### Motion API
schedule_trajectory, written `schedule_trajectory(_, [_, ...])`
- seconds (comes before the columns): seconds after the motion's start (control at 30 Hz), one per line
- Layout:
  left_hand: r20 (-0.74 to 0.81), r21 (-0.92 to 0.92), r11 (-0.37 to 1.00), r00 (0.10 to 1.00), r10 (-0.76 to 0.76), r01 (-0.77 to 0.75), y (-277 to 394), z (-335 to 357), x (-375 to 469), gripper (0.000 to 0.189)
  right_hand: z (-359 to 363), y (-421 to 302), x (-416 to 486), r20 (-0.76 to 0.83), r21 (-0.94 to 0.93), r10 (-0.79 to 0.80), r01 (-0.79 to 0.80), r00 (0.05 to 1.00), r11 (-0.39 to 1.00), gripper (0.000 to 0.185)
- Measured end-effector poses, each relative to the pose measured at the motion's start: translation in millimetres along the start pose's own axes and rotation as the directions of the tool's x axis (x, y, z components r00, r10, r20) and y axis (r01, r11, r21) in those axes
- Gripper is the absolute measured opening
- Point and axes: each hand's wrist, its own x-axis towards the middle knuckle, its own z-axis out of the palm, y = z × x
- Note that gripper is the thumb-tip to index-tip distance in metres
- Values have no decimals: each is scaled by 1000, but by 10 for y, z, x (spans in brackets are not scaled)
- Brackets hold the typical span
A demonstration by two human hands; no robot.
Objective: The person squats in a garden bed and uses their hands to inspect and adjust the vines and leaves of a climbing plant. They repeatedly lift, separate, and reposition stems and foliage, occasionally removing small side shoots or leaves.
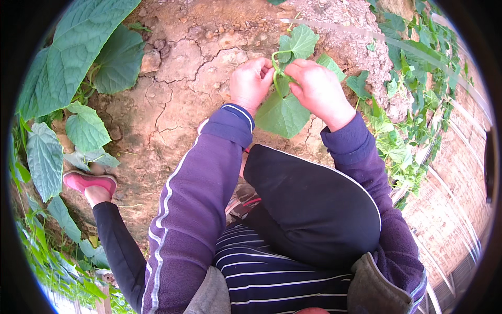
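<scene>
Both hands meet at a green vine stem (275, 70) of what looks like a cucumber plant, above the cracked soil. My left hand (251, 83) has its thumb and forefinger pinched together at the stem's left side. From the right, my right hand (319, 90) grips part of the same vine, its fingertips curled over and partly hiding it. A broad leaf (284, 115) hangs below the hands on a curved stalk. Smaller leaves (304, 42) stand above them, and another leaf (330, 66) shows behind my right hand.
Large leaves (74, 51) crowd the left side near my pink shoe (91, 183). More vines (396, 145) grow along the right. A pale strip (353, 31) crosses the upper right. My bent knee in black trousers (310, 196) rises just below the hands. Dry clods (151, 61) lie upper left.
</scene>
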Motion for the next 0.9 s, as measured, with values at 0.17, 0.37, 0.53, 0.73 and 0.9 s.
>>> schedule_trajectory(0.17, [121,-149,986,991,-58,76,-96,-45,78,11,-6,16,11,-29,2,-20,20,999,1000,20])
schedule_trajectory(0.37, [78,28,1000,997,-4,2,4,-301,239,3,13,15,12,-93,53,-36,41,995,998,17])
schedule_trajectory(0.53, [48,-301,953,998,-36,48,222,-445,276,21,6,21,32,-87,63,-28,34,996,997,21])
schedule_trajectory(0.73, [330,195,981,943,-45,-21,456,-506,240,17,75,-3,97,-138,48,-102,110,985,993,19])
schedule_trajectory(0.9, [394,252,967,910,-132,31,435,-605,315,15,76,-43,140,-138,30,-166,171,976,985,20])
